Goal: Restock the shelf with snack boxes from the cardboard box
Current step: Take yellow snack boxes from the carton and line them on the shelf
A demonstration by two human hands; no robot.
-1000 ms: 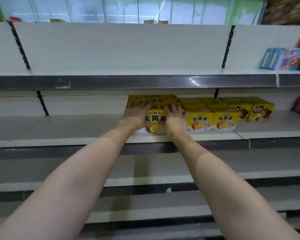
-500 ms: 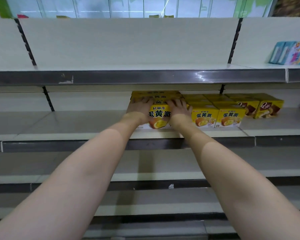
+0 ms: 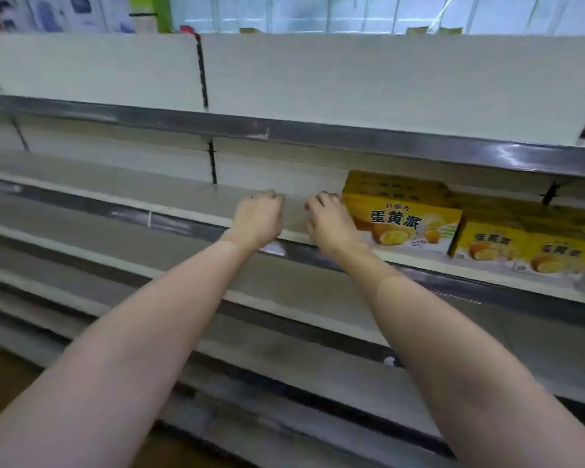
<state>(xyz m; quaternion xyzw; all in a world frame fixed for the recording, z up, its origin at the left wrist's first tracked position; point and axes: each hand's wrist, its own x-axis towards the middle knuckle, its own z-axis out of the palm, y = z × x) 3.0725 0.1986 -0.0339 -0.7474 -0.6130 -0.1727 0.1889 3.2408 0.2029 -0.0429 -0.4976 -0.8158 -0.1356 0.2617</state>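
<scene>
Yellow snack boxes (image 3: 402, 217) stocked at right of shelf (image 3: 183, 201); left stretch bare, unfilled. Left hand (image 3: 259, 219) and right hand (image 3: 331, 221): grip released, holding nothing. Cardboard box unseen.

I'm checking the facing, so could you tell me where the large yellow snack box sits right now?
In the head view, the large yellow snack box stands on the middle shelf, right of centre, just right of the right hand.

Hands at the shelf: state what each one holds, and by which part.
Nothing is held. The left hand and right hand hover loosely curled over the grey shelf, beside the large yellow cardboard snack box.
</scene>
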